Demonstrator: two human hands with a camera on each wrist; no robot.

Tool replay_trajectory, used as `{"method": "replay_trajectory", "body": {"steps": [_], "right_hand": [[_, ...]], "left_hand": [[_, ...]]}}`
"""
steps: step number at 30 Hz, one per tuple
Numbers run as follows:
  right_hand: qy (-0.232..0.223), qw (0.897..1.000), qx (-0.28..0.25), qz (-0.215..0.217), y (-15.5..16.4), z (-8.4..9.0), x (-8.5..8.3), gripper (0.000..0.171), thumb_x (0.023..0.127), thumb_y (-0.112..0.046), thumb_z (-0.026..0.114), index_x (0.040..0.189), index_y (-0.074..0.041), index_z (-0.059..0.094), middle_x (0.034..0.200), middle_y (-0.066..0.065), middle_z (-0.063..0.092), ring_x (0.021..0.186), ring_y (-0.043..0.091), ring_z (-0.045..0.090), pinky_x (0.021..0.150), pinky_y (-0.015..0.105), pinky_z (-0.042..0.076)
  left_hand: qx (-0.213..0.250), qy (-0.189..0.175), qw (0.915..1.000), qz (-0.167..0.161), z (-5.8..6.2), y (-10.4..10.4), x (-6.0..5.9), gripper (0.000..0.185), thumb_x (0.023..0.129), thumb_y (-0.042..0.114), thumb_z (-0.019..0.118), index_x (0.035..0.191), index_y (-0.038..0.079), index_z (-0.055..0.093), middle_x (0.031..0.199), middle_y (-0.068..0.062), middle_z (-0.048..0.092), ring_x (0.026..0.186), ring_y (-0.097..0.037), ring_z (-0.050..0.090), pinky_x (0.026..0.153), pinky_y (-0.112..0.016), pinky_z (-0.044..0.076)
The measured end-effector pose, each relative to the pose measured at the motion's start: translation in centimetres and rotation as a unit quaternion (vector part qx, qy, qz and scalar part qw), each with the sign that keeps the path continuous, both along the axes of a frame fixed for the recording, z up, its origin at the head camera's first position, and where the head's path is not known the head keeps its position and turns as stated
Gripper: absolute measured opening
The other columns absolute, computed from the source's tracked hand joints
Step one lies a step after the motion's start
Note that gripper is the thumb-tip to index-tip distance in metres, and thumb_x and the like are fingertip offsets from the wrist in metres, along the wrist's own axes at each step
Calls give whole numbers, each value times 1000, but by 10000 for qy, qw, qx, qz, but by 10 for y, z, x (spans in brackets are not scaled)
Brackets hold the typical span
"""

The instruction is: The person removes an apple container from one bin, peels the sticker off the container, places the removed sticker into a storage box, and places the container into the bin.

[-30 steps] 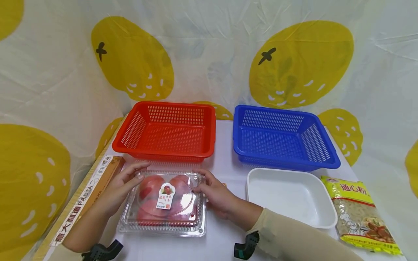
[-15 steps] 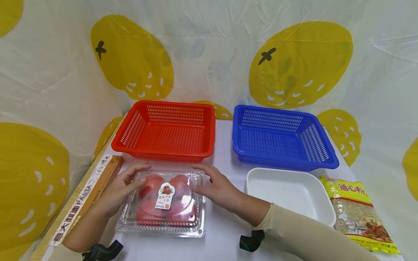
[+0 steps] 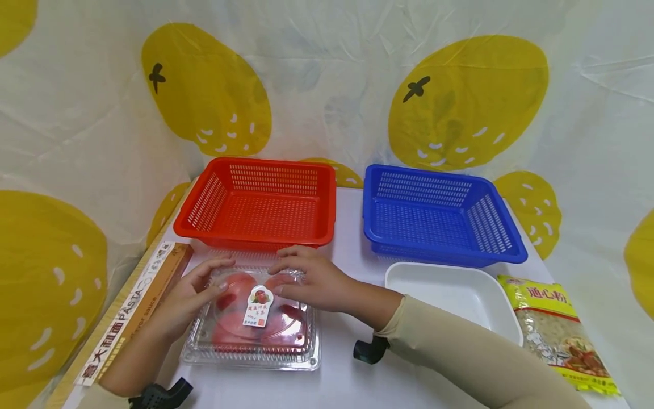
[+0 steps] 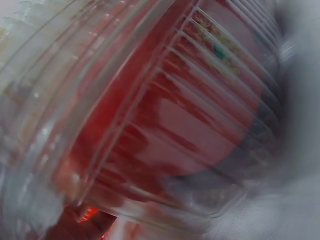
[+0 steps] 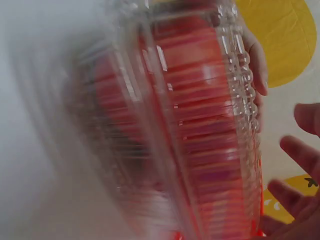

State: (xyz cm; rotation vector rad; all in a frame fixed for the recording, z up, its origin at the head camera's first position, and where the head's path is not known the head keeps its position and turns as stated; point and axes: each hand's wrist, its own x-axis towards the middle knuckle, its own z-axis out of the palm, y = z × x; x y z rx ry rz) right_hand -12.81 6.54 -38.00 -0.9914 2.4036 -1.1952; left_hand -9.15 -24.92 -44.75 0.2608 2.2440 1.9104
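Both hands on a clear plastic box point(image 3: 252, 321) of red apples point(image 3: 236, 289), near the front edge of a white table point(image 3: 347, 238). Left hand point(image 3: 191, 295) laid against the box's left side, fingers fairly straight and reaching onto the lid. Right hand point(image 3: 306, 278) spread flat over the lid's far right part, fingers straight, not curled round anything. White label point(image 3: 257, 305) with a small fruit picture stuck on the lid between the two hands. Just behind the box, a red basket point(image 3: 260, 201); beside that, to the right, a blue basket point(image 3: 439, 213). White tray point(image 3: 455, 301) in front of the blue basket, near the box's right side. Yellow bag of macaroni point(image 3: 557, 329) at the far right. Long pasta box point(image 3: 135, 309) along the table's left edge, just beside the left hand. Yellow-spotted sheet point(image 3: 327, 79) as backdrop. Wrist views blurred, filled with ribbed clear plastic over red.
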Motion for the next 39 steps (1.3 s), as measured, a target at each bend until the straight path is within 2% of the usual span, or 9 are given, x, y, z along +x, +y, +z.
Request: {"method": "replay_trajectory", "body": {"steps": [4, 7, 10, 16, 18, 22, 28, 34, 39], "right_hand": [[273, 9986, 366, 253, -15, 1, -4, 32, 97, -28, 80, 128, -20, 78, 152, 6, 58, 142, 25, 50, 109, 42, 50], [403, 9964, 662, 335, -22, 0, -7, 33, 95, -34, 81, 127, -25, 79, 151, 2, 59, 140, 22, 51, 108, 38, 51], [501, 9934, 904, 491, -26, -2, -12, 35, 94, -40, 82, 126, -27, 79, 151, -1, 60, 141, 21, 50, 110, 40, 49], [695, 9833, 1296, 1072, -30, -4, -23, 40, 94, -44, 82, 131, -31, 77, 157, 0, 56, 145, 22, 46, 113, 41, 47], [660, 9815, 1372, 1160, -33, -3, -26, 41, 93, -43, 83, 132, -31, 77, 158, -1, 55, 146, 24, 45, 112, 39, 47], [523, 9812, 1425, 1190, -40, -1, -32, 32, 93, -38, 85, 124, -29, 81, 155, -2, 58, 142, 22, 46, 111, 35, 45], [277, 9845, 1189, 1256, -47, 0, -38, 9, 95, -23, 83, 103, -26, 84, 146, 0, 63, 136, 16, 51, 114, 33, 40], [-209, 9865, 903, 1348, -48, -3, -43, 11, 97, -14, 79, 97, -24, 84, 144, 1, 62, 134, 13, 51, 106, 28, 45], [-527, 9797, 786, 1768, -43, 0, -48, 15, 101, -12, 72, 99, -24, 82, 156, 0, 53, 146, 14, 43, 109, 27, 46]], "left_hand": [[65, 22, 10000, -3, -1, -1, 1, 48, 107, 13, 63, 153, 8, 52, 147, 0, 54, 128, -17, 55, 97, -30, 59], [116, 23, 9999, -49, -1, 0, 1, 48, 107, 11, 63, 153, 8, 51, 146, -1, 54, 126, -18, 55, 95, -30, 59], [190, -4, 9998, -117, -2, 2, 0, 49, 107, 10, 63, 154, 7, 50, 145, -3, 54, 125, -20, 55, 95, -31, 60], [188, 107, 9996, -184, -1, 5, -2, 48, 105, 8, 65, 152, 6, 52, 150, -1, 52, 138, -21, 42, 102, -23, 53], [100, 76, 9998, -145, 0, 5, -1, 49, 105, 10, 66, 152, 6, 52, 150, 1, 53, 139, -20, 42, 103, -22, 51], [52, -37, 9999, -101, 2, 5, -1, 50, 105, 11, 67, 152, 8, 53, 150, 2, 54, 133, -19, 50, 99, -25, 55], [167, 16, 9998, -135, -1, 4, -1, 50, 104, 7, 67, 151, 5, 52, 149, 2, 53, 136, -23, 43, 100, -23, 53], [202, 30, 9996, -183, -3, 4, -2, 51, 104, 7, 67, 152, 5, 50, 150, 2, 50, 137, -24, 39, 102, -22, 52], [169, 38, 9996, -234, -4, 3, -3, 52, 104, 6, 67, 153, 5, 49, 150, 1, 49, 136, -22, 41, 102, -21, 52]]}}
